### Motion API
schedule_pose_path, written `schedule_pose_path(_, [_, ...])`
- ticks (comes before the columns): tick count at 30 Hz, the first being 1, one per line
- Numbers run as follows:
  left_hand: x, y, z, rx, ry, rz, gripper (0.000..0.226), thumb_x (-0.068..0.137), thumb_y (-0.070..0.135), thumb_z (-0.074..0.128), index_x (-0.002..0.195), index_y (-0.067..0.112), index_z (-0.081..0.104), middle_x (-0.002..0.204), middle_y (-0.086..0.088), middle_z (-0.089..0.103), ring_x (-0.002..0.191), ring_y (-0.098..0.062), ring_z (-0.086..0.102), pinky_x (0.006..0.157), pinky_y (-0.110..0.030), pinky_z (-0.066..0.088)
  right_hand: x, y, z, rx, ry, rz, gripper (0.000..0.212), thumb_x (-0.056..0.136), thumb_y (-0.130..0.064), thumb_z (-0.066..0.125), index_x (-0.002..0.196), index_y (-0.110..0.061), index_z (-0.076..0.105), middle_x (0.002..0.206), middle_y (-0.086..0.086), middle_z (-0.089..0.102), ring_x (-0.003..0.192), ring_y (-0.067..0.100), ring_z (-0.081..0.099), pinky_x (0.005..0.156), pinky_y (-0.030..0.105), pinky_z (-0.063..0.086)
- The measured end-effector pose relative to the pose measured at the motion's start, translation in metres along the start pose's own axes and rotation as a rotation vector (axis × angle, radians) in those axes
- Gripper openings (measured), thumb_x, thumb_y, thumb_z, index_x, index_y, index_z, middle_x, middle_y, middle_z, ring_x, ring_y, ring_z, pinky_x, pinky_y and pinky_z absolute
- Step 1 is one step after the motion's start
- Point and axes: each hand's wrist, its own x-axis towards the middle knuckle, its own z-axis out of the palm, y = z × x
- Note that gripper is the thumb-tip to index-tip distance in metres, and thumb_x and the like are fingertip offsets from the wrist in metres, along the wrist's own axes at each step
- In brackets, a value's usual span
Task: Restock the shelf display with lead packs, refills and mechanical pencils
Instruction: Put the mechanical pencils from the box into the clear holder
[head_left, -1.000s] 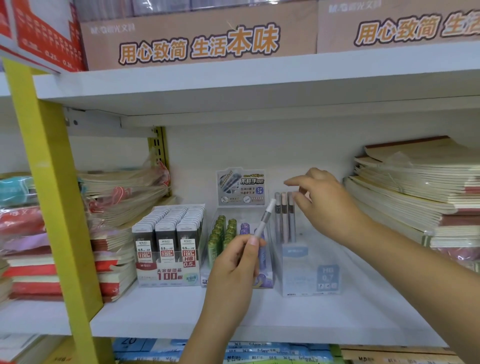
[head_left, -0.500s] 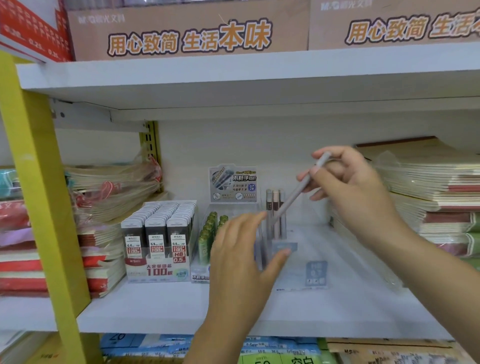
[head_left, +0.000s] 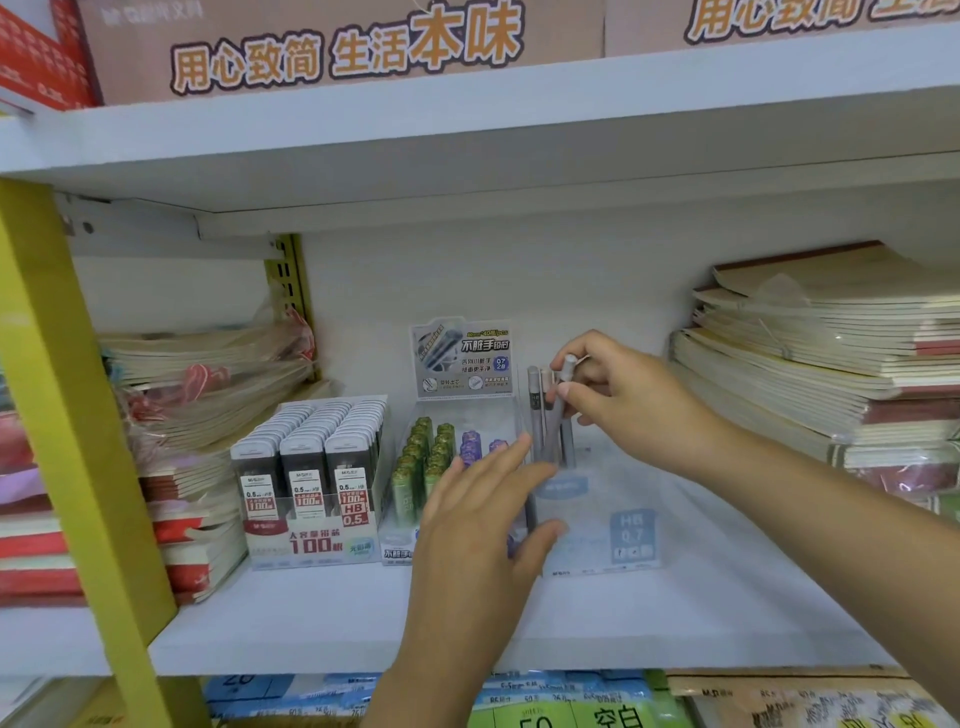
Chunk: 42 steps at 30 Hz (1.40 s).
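The right hand (head_left: 623, 400) pinches a slim grey mechanical pencil (head_left: 556, 431), nearly upright in the far left corner of the clear plastic display box (head_left: 623, 540), beside two standing grey pencils (head_left: 534, 405). The left hand (head_left: 478, 525), fingers spread, touches the box's near left side.

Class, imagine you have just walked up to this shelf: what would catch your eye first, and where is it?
The two hands mid-shelf: the right hand pinches a grey mechanical pencil at the back of the clear display box, with the left hand spread open in front. To their left stand rows of black lead packs and green tubes.
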Motion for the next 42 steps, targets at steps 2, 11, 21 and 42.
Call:
schedule_pose_path(2, [0.0,0.0,0.0,-0.007,0.005,-0.004,0.042,0.085,0.039,0.074,0.125,0.036,0.063,0.144,0.023,0.045,0.13,0.005,0.04,0.119,-0.034,0.021,0.002,0.0,0.0,-0.016,-0.002,-0.012,0.025,0.092,-0.014,0.059,0.093,-0.036,0.047,0.082,-0.006,0.073,0.074,0.005,0.068,0.078,0.041,0.056])
schedule_pose_path(11, [0.0,-0.001,0.001,-0.018,0.01,-0.004,0.043,0.085,0.038,0.075,0.126,0.037,0.063,0.144,0.025,0.042,0.13,0.006,0.04,0.12,-0.036,0.023,0.008,-0.001,0.004,-0.208,0.034,-0.077,0.021,0.085,-0.021,0.07,0.098,-0.03,0.056,0.072,-0.005,0.064,0.069,0.01,0.063,0.072,0.035,0.053])
schedule_pose_path(21, [-0.002,-0.002,0.0,-0.028,-0.02,-0.014,0.062,0.088,0.038,0.072,0.143,0.044,0.042,0.152,0.021,0.038,0.142,0.004,0.025,0.123,-0.031,0.015,0.008,-0.003,0.004,-0.476,0.067,-0.046,0.035,0.089,-0.026,0.065,0.124,-0.032,0.062,0.094,0.0,0.046,0.094,0.016,0.046,0.083,0.029,0.041])
schedule_pose_path(42, [-0.385,-0.047,-0.011,-0.11,-0.915,-1.042,0.063,0.099,0.037,0.058,0.152,0.014,0.032,0.154,-0.009,0.036,0.136,-0.022,0.044,0.112,-0.032,0.034,-0.34,0.058,0.18,0.04,-0.865,0.642,0.031,0.096,-0.029,0.057,0.126,-0.031,0.053,0.115,-0.002,0.059,0.092,0.007,0.058,0.077,0.021,0.043])
